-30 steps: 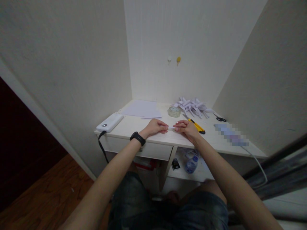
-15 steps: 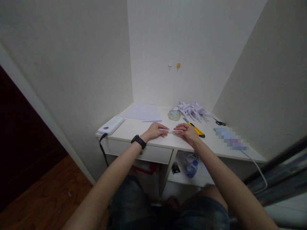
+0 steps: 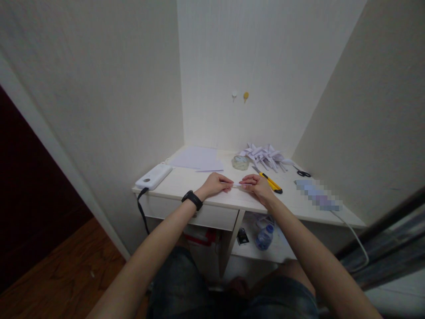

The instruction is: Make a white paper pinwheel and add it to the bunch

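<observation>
Head cam, paper strip [image 3: 236, 184] btwn both hands

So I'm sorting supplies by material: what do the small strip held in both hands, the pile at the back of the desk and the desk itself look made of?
The strip, pinched between left hand and right hand, looks like thin matte white paper. The pile shows sharp creases, so probably folded paper too. The desk looks like white-coated board with a smooth, dull surface; the core is not visible.
</observation>
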{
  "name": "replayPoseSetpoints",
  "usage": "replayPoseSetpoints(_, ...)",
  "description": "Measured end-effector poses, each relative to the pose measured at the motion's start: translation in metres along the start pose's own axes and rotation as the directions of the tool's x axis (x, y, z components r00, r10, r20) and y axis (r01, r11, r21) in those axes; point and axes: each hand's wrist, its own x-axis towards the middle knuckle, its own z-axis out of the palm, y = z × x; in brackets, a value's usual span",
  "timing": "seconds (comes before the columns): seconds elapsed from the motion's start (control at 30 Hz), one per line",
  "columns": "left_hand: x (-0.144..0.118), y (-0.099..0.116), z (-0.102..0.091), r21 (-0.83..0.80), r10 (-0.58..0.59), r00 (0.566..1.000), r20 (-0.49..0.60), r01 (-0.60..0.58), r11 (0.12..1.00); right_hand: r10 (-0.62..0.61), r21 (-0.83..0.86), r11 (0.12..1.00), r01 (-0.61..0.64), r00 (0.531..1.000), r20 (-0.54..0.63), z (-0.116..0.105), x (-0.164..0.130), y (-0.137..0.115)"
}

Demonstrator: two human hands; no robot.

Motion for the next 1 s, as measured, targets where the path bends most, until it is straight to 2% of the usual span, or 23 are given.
replayPoseSetpoints(0.3, 0.002, -0.004, 0.0, -0.013, -0.02, 1.0, 0.012, 0.02, 1.0, 0.015, 0.017, 1.0, -0.015, 1.0, -0.003, 0.002, -0.003, -0.004)
replayPoseSetpoints(0.43, 0.005, -0.01, -0.001, 0.015, 0.0, 1.0, 0.018, -0.001, 1.0, -0.06, 0.005, 0.998, 0.06, 0.998, -0.036, 0.001, -0.002, -0.006)
replayPoseSetpoints(0.63, 0.005, -0.009, -0.002, -0.015, -0.012, 0.999, 0.043, 0.012, 1.0, -0.074, -0.105, 0.991, 0.078, 0.997, 0.038, 0.006, 0.003, -0.003)
replayPoseSetpoints(0.87, 0.004, -0.007, -0.002, -0.104, -0.031, 0.999, 0.022, 0.033, 0.994, -0.082, -0.092, 0.993, 0.077, 0.995, -0.056, 0.025, 0.007, 0.005)
replayPoseSetpoints(1.0, 0.005, -0.008, -0.002, -0.136, -0.049, 0.999, 0.013, 0.05, 0.989, -0.101, -0.172, 0.981, 0.084, 0.991, -0.087, 0.031, 0.008, 0.008)
